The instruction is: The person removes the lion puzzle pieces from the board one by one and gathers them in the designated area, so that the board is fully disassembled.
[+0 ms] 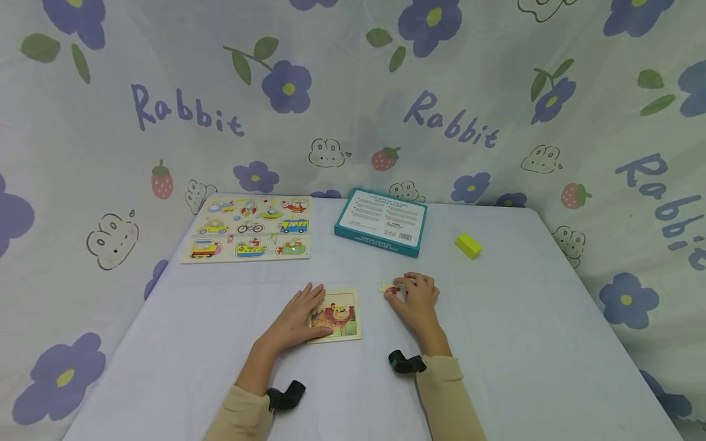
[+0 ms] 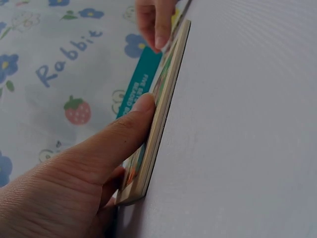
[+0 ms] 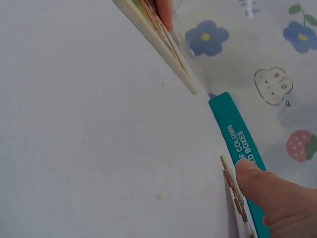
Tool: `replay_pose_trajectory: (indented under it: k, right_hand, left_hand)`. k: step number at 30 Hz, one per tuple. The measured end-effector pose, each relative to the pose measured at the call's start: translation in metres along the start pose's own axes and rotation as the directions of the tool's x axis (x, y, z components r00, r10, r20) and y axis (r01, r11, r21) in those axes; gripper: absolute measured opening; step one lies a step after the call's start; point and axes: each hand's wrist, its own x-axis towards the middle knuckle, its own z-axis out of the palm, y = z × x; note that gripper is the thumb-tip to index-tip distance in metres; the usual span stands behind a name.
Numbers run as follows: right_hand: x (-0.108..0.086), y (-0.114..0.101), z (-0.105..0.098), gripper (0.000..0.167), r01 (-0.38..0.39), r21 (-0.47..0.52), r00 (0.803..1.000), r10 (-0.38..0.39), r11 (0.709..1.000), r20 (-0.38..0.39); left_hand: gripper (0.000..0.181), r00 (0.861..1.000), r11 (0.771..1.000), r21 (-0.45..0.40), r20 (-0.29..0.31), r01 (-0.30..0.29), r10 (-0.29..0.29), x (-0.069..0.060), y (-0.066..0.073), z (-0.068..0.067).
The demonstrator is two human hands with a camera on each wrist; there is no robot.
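Observation:
A small square wooden jigsaw puzzle with a bear picture lies on the table in the head view. My left hand rests along its left side, fingers stretched out and thumb over the near part. In the left wrist view that thumb touches the puzzle's wooden rim. To the right of the puzzle, my right hand has its thumb and fingers bent around a jigsaw piece marked in red. Edges of several jigsaw pieces show beside the thumb in the right wrist view; the other fingers are hidden there.
A wooden vehicle puzzle board lies at the back left. A teal and white box lies at the back middle, and a yellow block is right of it. Printed cloth hangs behind the white table.

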Motion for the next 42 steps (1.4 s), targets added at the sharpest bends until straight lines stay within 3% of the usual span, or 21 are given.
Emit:
replay_pose_trajectory:
  k: [6, 12, 18, 24, 30, 34, 38, 42]
  right_hand:
    - [0.000, -0.009, 0.005, 0.030, 0.058, -0.018, 0.998, -0.058, 0.998, -0.010]
    - [-0.003, -0.022, 0.013, 0.021, 0.187, 0.023, 0.982, -0.186, 0.982, -0.025]
    - [-0.006, -0.038, 0.019, 0.017, 0.322, 0.081, 0.946, -0.323, 0.943, 0.001]
    - [-0.013, -0.055, 0.022, 0.016, 0.355, 0.200, 0.924, -0.375, 0.913, 0.076]
    - [-0.017, -0.070, 0.031, 0.017, 0.460, 0.320, 0.866, -0.498, 0.828, 0.043]
    - [-0.021, -0.078, 0.040, 0.017, 0.490, 0.345, 0.839, -0.541, 0.800, 0.064]
    - [-0.024, -0.084, 0.049, 0.017, 0.486, 0.351, 0.823, -0.554, 0.800, 0.123]
    - [-0.025, -0.088, 0.053, 0.018, 0.491, 0.312, 0.830, -0.546, 0.813, 0.116]
  left_hand:
    - [0.097, 1.000, 1.000, 0.002, -0.008, 0.006, -0.005, 0.001, -0.001, 0.001]
    - [0.094, 1.000, 1.000, -0.005, 0.000, 0.017, -0.017, 0.000, -0.002, 0.001]
    - [0.092, 1.000, 0.999, -0.029, -0.005, 0.016, -0.017, -0.001, -0.001, -0.001]
    - [0.088, 0.999, 0.999, -0.014, -0.006, 0.034, -0.034, 0.000, -0.002, 0.000]
    - [0.087, 0.999, 0.999, -0.005, -0.007, 0.034, -0.034, 0.000, -0.002, 0.000]
    - [0.087, 0.999, 0.999, -0.007, -0.004, 0.044, -0.044, 0.000, -0.003, 0.000]
    - [0.088, 0.999, 0.999, -0.017, -0.003, 0.045, -0.045, 0.001, -0.004, -0.001]
    - [0.085, 1.000, 0.999, -0.026, -0.007, 0.022, -0.022, 0.001, -0.006, 0.000]
